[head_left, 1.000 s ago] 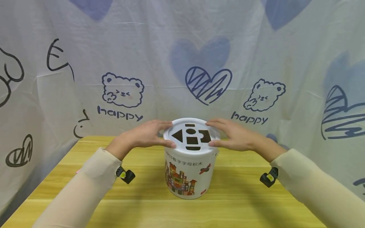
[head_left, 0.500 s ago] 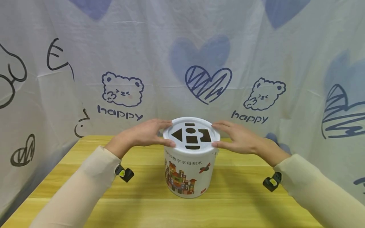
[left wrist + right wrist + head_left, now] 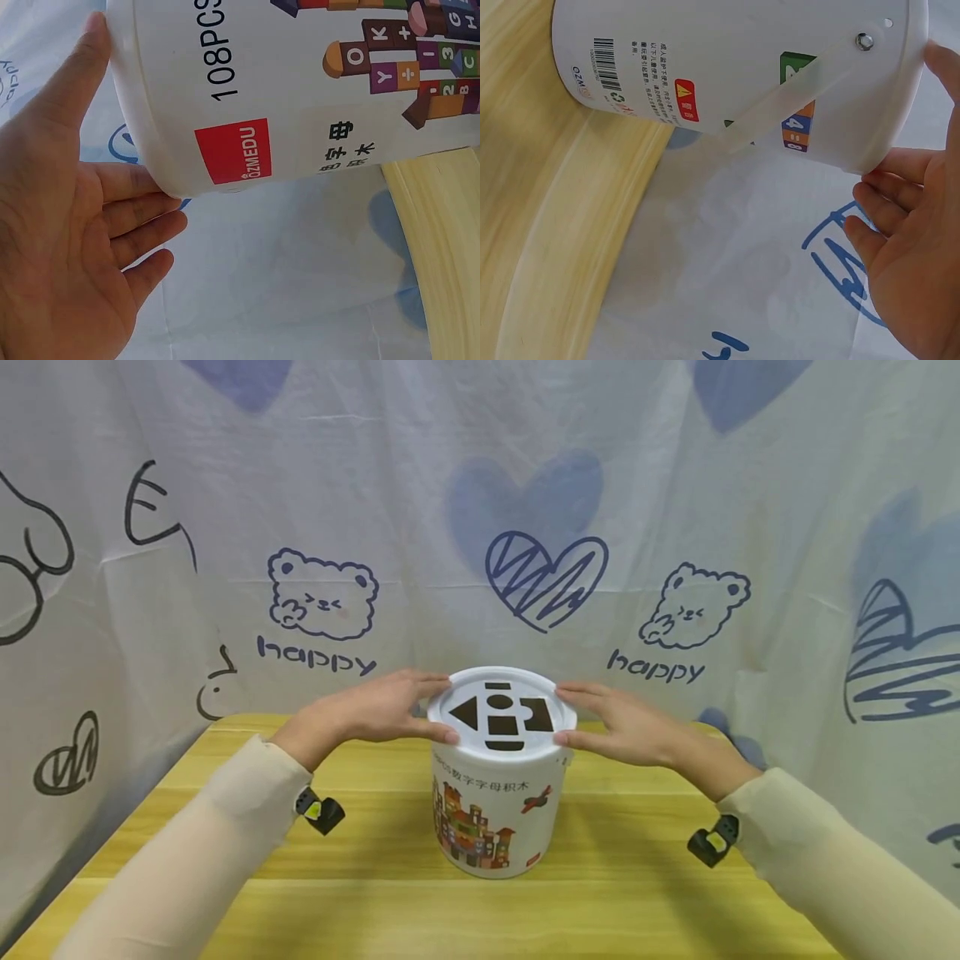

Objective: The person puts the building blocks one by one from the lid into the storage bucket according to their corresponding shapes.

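Note:
A white toy-block bucket [image 3: 491, 814] with a colourful castle print stands upright on the wooden table [image 3: 360, 910]. Its white lid [image 3: 501, 718] has several dark shape cut-outs. My left hand [image 3: 375, 706] rests against the lid's left rim, thumb at the front edge and straight fingers along the back. My right hand [image 3: 622, 722] mirrors it on the right rim. In the left wrist view, my left hand [image 3: 67, 247] lies open beside the bucket [image 3: 300, 75], thumb tip on the rim. In the right wrist view, my right hand [image 3: 915, 255] touches the rim of the bucket [image 3: 727, 60] beside its white strap handle [image 3: 795, 94].
A white cloth backdrop [image 3: 480, 485] printed with blue hearts, bears and "happy" hangs close behind the table and wraps round both sides. A small black camera mount sits under each wrist [image 3: 321, 812] [image 3: 711, 843].
My right hand has drawn back to the right, from lying over the lid's top to touching only its rim. The left hand and the bucket have hardly moved.

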Tool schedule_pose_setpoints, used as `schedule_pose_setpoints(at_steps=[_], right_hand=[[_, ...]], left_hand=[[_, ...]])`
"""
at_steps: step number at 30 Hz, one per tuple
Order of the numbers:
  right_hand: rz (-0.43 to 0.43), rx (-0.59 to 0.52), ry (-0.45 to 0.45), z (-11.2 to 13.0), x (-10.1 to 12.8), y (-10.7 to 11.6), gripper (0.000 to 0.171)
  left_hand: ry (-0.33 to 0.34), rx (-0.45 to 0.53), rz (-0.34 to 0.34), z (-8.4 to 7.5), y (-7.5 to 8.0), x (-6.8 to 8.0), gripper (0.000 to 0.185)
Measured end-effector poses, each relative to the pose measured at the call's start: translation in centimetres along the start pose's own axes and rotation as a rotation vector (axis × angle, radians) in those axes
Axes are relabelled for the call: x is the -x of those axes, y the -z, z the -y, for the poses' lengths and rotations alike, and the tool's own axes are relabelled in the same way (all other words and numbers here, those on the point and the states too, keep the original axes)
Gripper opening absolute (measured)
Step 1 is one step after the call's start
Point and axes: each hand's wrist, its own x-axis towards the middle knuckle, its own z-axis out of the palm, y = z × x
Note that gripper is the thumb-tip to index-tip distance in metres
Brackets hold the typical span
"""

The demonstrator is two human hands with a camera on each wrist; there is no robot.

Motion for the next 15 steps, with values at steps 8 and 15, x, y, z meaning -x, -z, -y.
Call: schedule_pose_setpoints(at_steps=[8,15], right_hand=[[0.009,-0.034,-0.039,0.1,-0.1,-0.1,0.08],[0.01,-0.079,-0.084,0.1,0.0,-0.5,0.082]], left_hand=[[-0.031,-0.001,-0.009,0.7,0.4,1.1,0.098],[-0.039,-0.018,-0.038,1.9,0.3,2.9,0.09]])
